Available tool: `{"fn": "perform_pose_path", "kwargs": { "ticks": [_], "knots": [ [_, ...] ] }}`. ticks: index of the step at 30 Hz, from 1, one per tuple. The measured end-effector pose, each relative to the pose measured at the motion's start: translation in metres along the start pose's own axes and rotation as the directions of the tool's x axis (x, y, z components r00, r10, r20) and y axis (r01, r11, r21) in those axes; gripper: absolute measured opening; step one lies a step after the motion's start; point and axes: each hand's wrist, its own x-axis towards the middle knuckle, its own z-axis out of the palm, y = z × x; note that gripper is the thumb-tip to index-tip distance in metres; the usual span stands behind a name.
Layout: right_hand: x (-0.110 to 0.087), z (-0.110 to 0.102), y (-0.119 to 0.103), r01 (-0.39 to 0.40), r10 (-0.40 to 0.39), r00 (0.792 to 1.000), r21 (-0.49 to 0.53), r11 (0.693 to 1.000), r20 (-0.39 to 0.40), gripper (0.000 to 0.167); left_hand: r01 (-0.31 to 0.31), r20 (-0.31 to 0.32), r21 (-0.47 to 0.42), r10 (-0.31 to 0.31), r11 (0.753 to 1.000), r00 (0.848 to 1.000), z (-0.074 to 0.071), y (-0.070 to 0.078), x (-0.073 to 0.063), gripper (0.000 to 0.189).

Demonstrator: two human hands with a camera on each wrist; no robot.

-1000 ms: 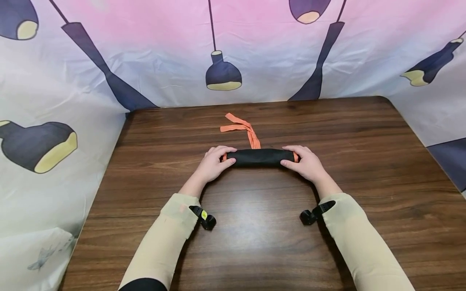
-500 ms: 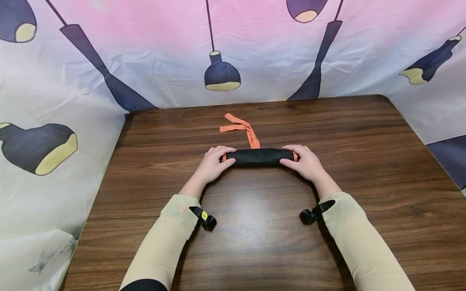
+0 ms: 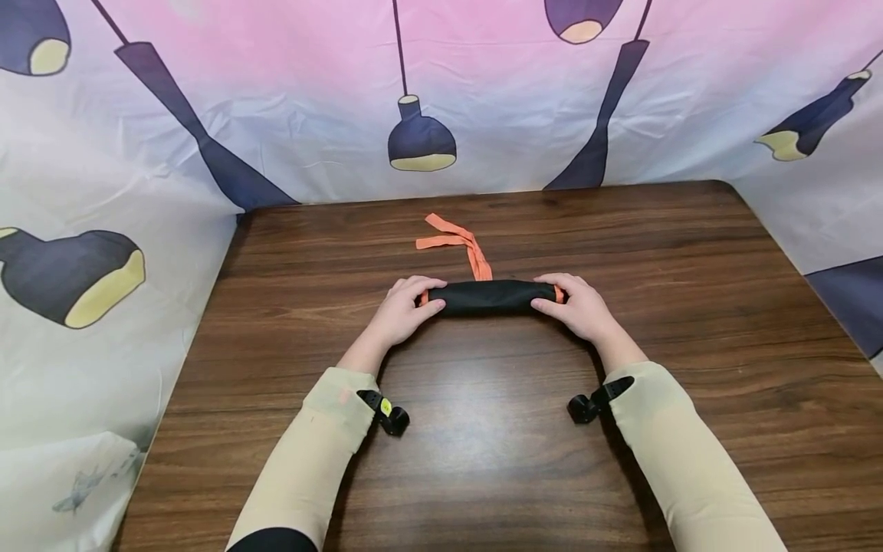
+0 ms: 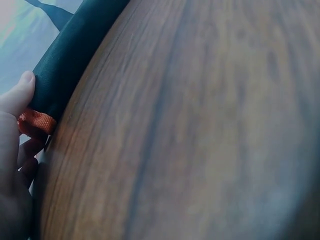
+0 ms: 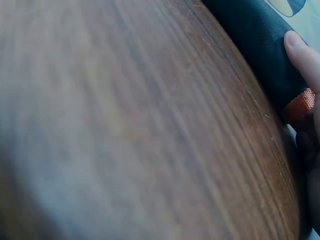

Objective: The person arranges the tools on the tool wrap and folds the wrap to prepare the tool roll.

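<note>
A black fabric roll (image 3: 491, 297) with orange edging at both ends lies crosswise on the wooden table. Two orange straps (image 3: 473, 249) stretch out from behind it, toward the far edge. My left hand (image 3: 407, 310) grips the roll's left end, thumb on the near side and fingers over the top. At the right end my right hand (image 3: 579, 308) holds it the same way. The left wrist view shows the left thumb pressed on the dark roll (image 4: 62, 65) beside its orange trim (image 4: 37, 121). In the right wrist view, the right thumb lies against the roll (image 5: 260, 50).
The brown wood-grain table (image 3: 469, 460) reaches back to a hanging cloth (image 3: 331, 100) printed with lamps. Cloth also hangs at the left and right sides. Each forearm wears a pale sleeve (image 3: 297, 460) and a small black wrist camera (image 3: 585, 409).
</note>
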Motion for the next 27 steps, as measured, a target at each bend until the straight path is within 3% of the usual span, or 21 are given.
{"fn": "perform_pose_path", "kwargs": {
  "ticks": [6, 27],
  "knots": [
    [-0.0002, -0.0007, 0.0011, 0.006, -0.006, 1.0, 0.001, 1.0, 0.017, 0.05, 0.001, 0.023, 0.003, -0.001, 1.0, 1.0, -0.0014, -0.0008, -0.0003, 0.04],
    [0.0011, -0.0023, 0.0004, 0.008, -0.008, 1.0, -0.016, 1.0, 0.011, 0.051, 0.043, 0.015, 0.007, -0.043, 0.999, 0.999, -0.0015, -0.0019, 0.0006, 0.044]
  ]
}}
